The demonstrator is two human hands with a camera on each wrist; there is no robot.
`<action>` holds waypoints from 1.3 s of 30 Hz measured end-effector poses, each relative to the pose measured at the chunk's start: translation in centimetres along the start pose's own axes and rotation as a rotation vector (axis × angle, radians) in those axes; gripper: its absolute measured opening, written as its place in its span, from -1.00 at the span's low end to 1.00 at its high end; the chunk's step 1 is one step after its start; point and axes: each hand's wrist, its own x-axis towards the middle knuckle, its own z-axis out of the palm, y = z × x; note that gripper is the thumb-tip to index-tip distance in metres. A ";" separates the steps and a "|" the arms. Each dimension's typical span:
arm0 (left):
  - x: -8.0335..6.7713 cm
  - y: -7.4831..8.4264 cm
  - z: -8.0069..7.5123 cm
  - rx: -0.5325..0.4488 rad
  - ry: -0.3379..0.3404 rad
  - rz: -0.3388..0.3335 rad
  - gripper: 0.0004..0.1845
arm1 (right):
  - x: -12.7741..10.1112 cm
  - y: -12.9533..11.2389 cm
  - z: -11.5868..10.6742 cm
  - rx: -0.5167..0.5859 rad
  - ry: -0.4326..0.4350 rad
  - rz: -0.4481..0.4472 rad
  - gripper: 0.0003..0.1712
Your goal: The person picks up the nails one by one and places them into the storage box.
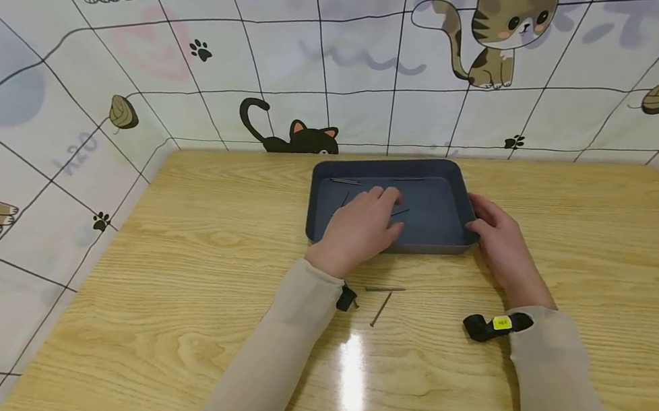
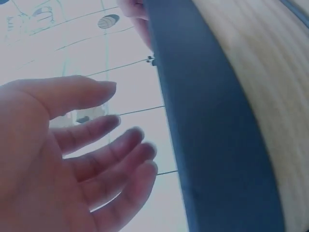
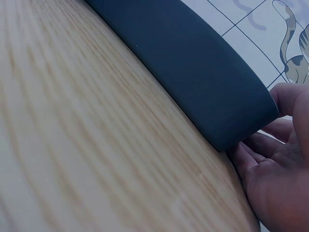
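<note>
A dark blue-grey rectangular tray [image 1: 433,207] sits on the table with several thin nails [image 1: 346,181] scattered on its floor. My left hand [image 1: 364,226] is over the tray's left front part, its fingers loosely bent and apart from the thumb. In the left wrist view nothing lies between the fingers of the left hand [image 2: 106,154], and the tray wall [image 2: 212,121] stands beside them. At the tray's right side, my right hand [image 1: 499,242] grips the wall near the front corner, thumb at the rim. Part of the tray floor is hidden by the left hand.
In front of the tray, several brownish nails [image 1: 381,309] lie on the wood-grain table [image 1: 203,299], partly hidden by the left wrist camera [image 1: 346,298]. A cloth with printed cats [image 1: 369,74] hangs behind the table and down its left side.
</note>
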 end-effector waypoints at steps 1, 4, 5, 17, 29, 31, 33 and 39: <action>-0.1 0.1 -0.2 -0.010 -0.008 0.004 -0.64 | 0.0 0.0 0.0 -0.001 0.000 0.001 -0.41; -0.3 0.5 -0.6 -0.038 -0.064 0.028 -0.70 | 0.0 0.1 0.0 -0.007 0.002 0.005 -0.41; -0.4 0.6 -0.7 -0.045 -0.092 0.041 -0.73 | 0.0 0.1 0.0 -0.012 0.004 0.006 -0.41; -1.4 2.0 -0.6 -0.045 -0.406 0.111 -0.75 | 0.1 0.1 0.0 0.006 -0.003 0.003 -0.40; -1.8 3.9 1.0 0.212 -0.503 0.070 -0.78 | -0.1 0.2 0.0 -0.072 -0.003 -0.008 -0.41; -1.8 3.9 1.2 0.235 -0.497 0.066 -0.78 | -0.1 0.2 0.0 -0.071 -0.001 -0.006 -0.41; -1.8 4.0 1.3 0.245 -0.498 0.060 -0.78 | -0.1 0.2 0.0 -0.064 -0.001 -0.003 -0.41; -1.7 4.1 1.4 0.258 -0.519 0.033 -0.78 | -0.2 0.1 0.0 -0.062 0.002 -0.005 -0.41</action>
